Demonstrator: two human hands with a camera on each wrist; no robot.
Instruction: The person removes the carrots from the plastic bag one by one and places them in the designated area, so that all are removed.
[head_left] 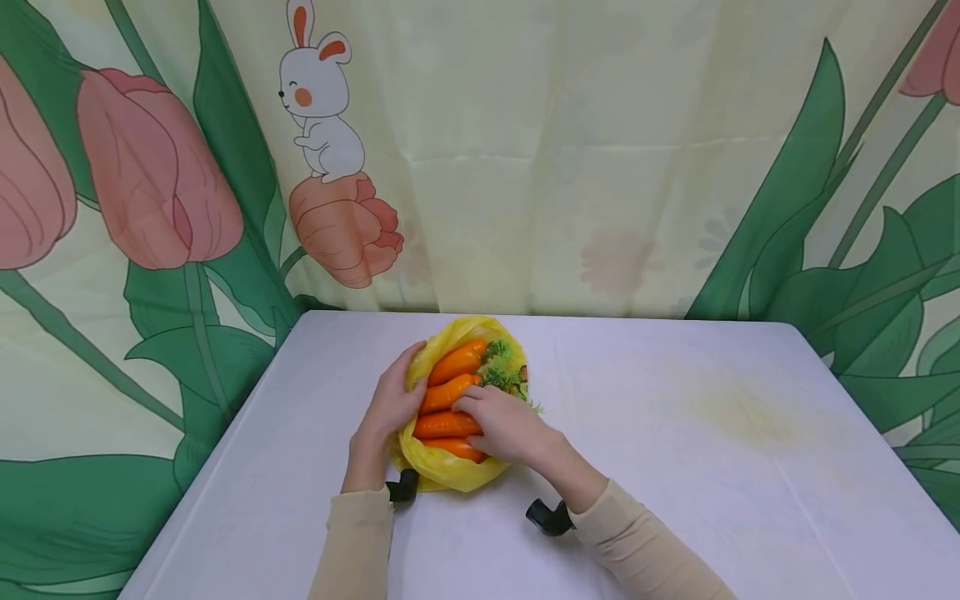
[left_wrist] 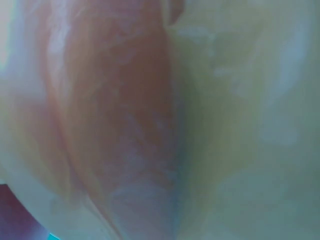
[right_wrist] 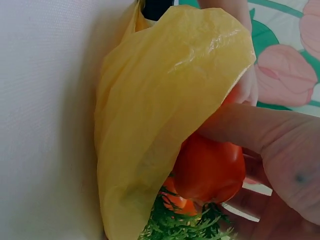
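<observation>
A yellow plastic bag [head_left: 461,477] lies on the table with its mouth spread, and several orange carrots [head_left: 455,364] with leafy green tops [head_left: 501,375] show inside it. My left hand [head_left: 393,398] holds the bag's left edge, thumb over the rim. From the right, my right hand [head_left: 510,423] reaches into the mouth and grips a carrot [right_wrist: 212,167] between thumb and fingers. Part of that carrot is hidden behind the hand and the bag wall. Blurred and very close in the left wrist view, orange shows through the bag film [left_wrist: 240,125].
The bag rests on a white-covered table [head_left: 675,467]. Behind the table hangs a printed curtain [head_left: 555,167] with tulips and a rabbit. A black wrist device sits at the left wrist [head_left: 403,487] and another at the right wrist [head_left: 550,517], low beside the bag.
</observation>
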